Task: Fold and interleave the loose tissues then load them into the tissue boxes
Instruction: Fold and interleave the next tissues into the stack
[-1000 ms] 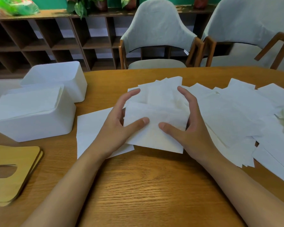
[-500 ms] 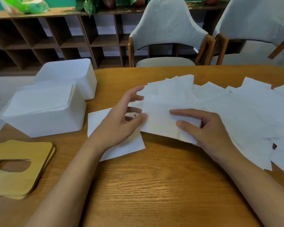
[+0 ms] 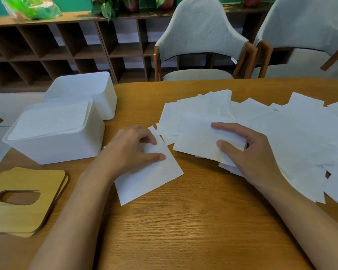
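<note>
Left hand (image 3: pixel 137 151) pinches the folded tissue (image 3: pixel 150 180) left of the table's (image 3: pixel 183 230) middle, long axis rising rightward; right hand (image 3: pixel 250 154), thumb over curled fingers, clamps a second tissue (image 3: pixel 197 139) just to its right on the pile (image 3: pixel 300 133), so interleaving likely runs leftward; boxes (image 3: pixel 55 151) at left edge; no writing legible

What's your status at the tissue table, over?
Left hand pinches folded tissue. Right hand grips second tissue atop loose pile. Near tissue box looks full; nothing blocking.
</note>
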Motion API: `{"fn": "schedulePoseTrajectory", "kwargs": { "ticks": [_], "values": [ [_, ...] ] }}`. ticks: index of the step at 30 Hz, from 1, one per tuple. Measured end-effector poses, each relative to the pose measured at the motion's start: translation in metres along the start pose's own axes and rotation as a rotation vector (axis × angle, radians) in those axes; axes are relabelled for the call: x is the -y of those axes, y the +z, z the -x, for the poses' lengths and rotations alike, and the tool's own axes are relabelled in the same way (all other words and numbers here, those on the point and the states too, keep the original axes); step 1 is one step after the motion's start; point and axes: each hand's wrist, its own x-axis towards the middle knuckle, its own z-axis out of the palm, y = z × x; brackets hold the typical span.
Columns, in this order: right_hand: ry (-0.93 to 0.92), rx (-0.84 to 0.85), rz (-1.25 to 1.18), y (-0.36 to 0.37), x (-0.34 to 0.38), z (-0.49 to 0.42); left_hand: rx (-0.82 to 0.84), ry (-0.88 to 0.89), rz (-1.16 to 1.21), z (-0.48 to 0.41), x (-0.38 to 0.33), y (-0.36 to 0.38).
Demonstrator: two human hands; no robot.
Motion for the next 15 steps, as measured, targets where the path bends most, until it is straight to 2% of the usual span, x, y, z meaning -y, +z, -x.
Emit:
{"fn": "schedulePoseTrajectory", "kwargs": {
  "ticks": [6,10,12,15],
  "values": [
    [0.015,-0.011,0.007,0.001,0.002,0.000,0.014,0.068,0.096,0.001,0.000,-0.001],
    [0.008,-0.039,0.073,0.002,0.005,0.000,0.184,0.095,0.430,0.008,-0.010,-0.013],
    [-0.013,-0.001,0.031,0.001,0.009,0.001,0.256,0.118,0.582,0.012,-0.019,-0.016],
    [-0.068,0.140,-0.027,0.004,0.018,0.007,0.218,0.147,0.705,0.014,-0.033,-0.013]
  ]
}}
